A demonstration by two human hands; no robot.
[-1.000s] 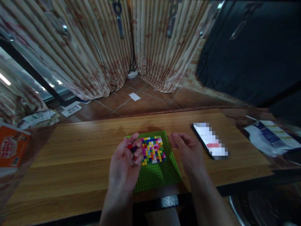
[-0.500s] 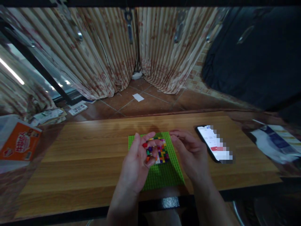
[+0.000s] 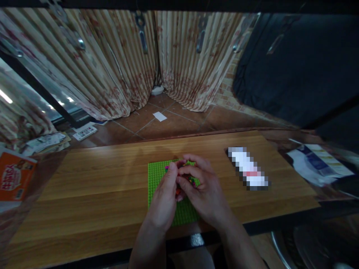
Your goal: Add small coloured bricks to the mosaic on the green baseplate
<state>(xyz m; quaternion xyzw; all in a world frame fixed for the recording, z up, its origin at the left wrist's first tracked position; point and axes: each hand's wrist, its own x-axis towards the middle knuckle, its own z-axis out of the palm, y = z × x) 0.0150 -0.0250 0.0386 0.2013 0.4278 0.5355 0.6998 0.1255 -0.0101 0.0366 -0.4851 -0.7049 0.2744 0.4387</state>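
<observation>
A green studded baseplate (image 3: 185, 218) lies on the table under both hands. Small multicoloured building bricks (image 3: 193, 182) show on it between my fingers, mostly covered. My left hand (image 3: 164, 200) is cupped over the plate, its fingers curled round a few loose bricks, with a bit of orange visible at the palm. My right hand (image 3: 209, 192) meets it from the right, thumb and fingertips drawn together at the left palm. Whatever the right fingertips pinch is hidden.
The wooden table (image 3: 92, 194) carries a phone (image 3: 248, 168) with a blurred screen to the right. An orange box (image 3: 15, 175) stands beyond the left end. A packet (image 3: 319, 164) lies off the right end. Curtains (image 3: 185, 63) hang behind.
My right hand has moved left from the plate's right edge to my left hand, and its fingers now touch the left palm. The view has shifted slightly right.
</observation>
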